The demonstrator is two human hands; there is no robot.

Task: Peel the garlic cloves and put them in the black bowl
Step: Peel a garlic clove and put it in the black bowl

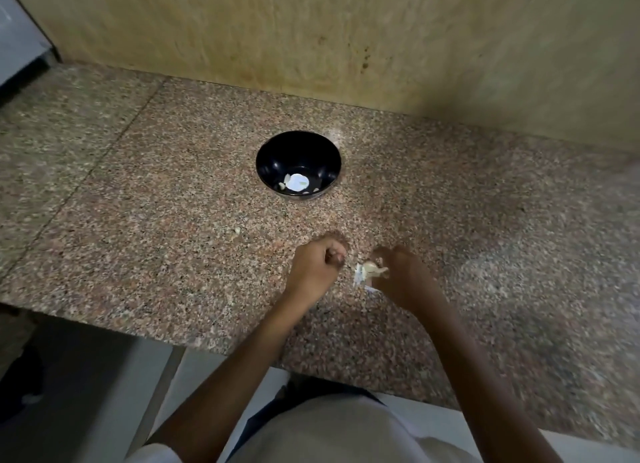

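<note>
The black bowl [298,164] stands on the granite counter [173,220] with a few pale peeled garlic cloves at its bottom. Nearer to me, my left hand [317,266] is curled into a fist just above the counter; whether it holds anything is hidden. My right hand [401,277] reaches to a garlic piece [372,268] with papery skin, its fingers curled at it. White skin scraps [360,279] lie beside that hand. Motion blur softens both hands.
A small loose garlic bit [237,231] lies on the counter left of my hands. A yellowish wall [311,36] backs the counter. The counter's front edge [138,331] runs below my forearms, with floor beyond it.
</note>
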